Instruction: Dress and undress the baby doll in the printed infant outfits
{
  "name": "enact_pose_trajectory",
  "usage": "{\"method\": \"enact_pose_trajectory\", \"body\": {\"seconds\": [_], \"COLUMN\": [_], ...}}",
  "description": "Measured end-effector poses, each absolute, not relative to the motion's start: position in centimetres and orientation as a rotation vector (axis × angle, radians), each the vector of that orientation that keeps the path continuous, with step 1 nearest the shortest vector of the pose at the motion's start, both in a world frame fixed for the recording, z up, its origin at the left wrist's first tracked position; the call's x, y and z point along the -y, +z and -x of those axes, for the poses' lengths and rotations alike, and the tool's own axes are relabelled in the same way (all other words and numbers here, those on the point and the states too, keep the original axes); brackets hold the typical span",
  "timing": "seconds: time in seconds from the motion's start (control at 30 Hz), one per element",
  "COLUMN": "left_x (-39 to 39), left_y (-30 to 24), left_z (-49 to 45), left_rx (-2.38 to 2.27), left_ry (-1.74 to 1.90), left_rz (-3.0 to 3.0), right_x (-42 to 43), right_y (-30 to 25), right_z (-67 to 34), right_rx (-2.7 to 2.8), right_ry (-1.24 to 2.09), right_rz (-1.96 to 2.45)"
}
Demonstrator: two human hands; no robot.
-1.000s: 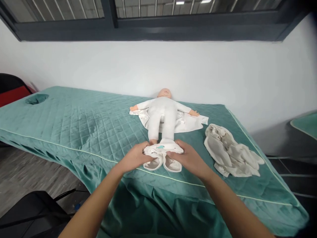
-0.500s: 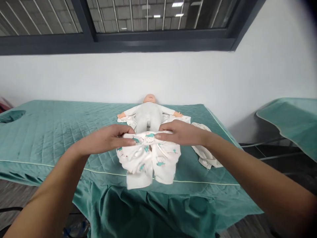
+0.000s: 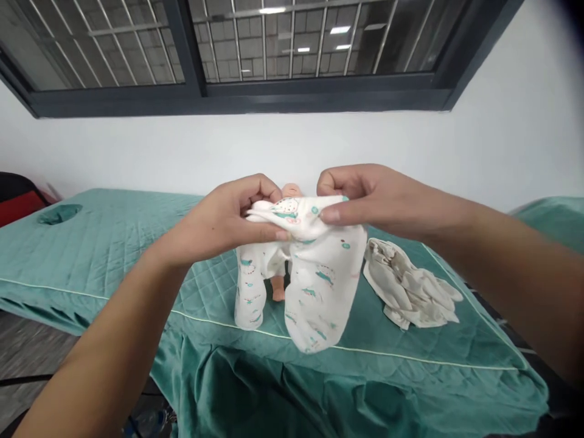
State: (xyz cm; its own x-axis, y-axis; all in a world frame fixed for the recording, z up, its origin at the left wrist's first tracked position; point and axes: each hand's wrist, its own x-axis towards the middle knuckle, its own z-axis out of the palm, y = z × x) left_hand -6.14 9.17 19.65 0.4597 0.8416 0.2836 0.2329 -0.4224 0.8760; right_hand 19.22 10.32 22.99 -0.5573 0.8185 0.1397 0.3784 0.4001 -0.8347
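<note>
White baby pants [image 3: 323,286] with a green and red print hang by the waistband between my two hands, raised above the bed. My left hand [image 3: 237,213] pinches the waistband on its left part, thumb in front. On the right part, my right hand [image 3: 365,194] grips the same band between thumb and fingers. Behind the pants lies a baby doll [image 3: 292,190]; only the top of its head and one foot show, and the rest is hidden by the cloth and my hands.
A crumpled off-white cloth garment [image 3: 408,286] lies on the green quilted bed [image 3: 137,243], right of the pants. The bed has a face hole [image 3: 60,213] at its left end. A white wall and a barred window [image 3: 292,48] stand behind.
Both hands have lifted the pants up, nearer to me, and turned them, so they now cover most of the doll. The view has tilted up and shifted left.
</note>
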Motion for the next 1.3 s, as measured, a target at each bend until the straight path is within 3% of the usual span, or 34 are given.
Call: {"method": "enact_pose_trajectory", "body": {"seconds": [0.1,0.2,0.4,0.53,0.77,0.93,1.07,1.2,1.3], "left_x": [-9.5,-9.9,-10.3,-10.9,-13.7,-13.2,-13.1,-14.7,-15.6], "left_y": [18.5,17.0,16.0,15.1,10.4,8.4,6.5,2.4,-0.8], "left_z": [7.7,9.5,12.9,14.9,16.4,13.3,10.4,9.2,8.6], "left_rx": [-0.797,-0.933,-1.066,-1.272,-1.896,-1.290,-0.848,-1.096,-1.472], "left_ry": [0.802,0.879,0.848,0.698,0.933,1.323,1.369,1.361,1.421], "left_rz": [-1.868,-1.838,-1.921,-2.074,-2.090,-1.646,-1.493,-1.318,-1.363], "right_x": [-10.6,-11.2,-13.8,-15.2,-17.0,-15.9,-16.1,-18.6,-20.7], "right_y": [22.0,20.8,18.7,18.4,17.8,15.8,13.9,10.0,6.4], "right_z": [-17.0,-14.8,-12.5,-12.4,-13.0,-11.4,-9.3,-7.8,-8.1], "right_rx": [2.072,2.069,2.338,2.457,2.576,2.388,1.976,1.783,1.884], "right_ry": [1.153,1.198,1.020,0.875,0.955,1.256,1.450,1.491,1.250], "right_rz": [0.873,0.789,1.039,1.177,1.266,1.173,0.948,0.903,0.983]}}
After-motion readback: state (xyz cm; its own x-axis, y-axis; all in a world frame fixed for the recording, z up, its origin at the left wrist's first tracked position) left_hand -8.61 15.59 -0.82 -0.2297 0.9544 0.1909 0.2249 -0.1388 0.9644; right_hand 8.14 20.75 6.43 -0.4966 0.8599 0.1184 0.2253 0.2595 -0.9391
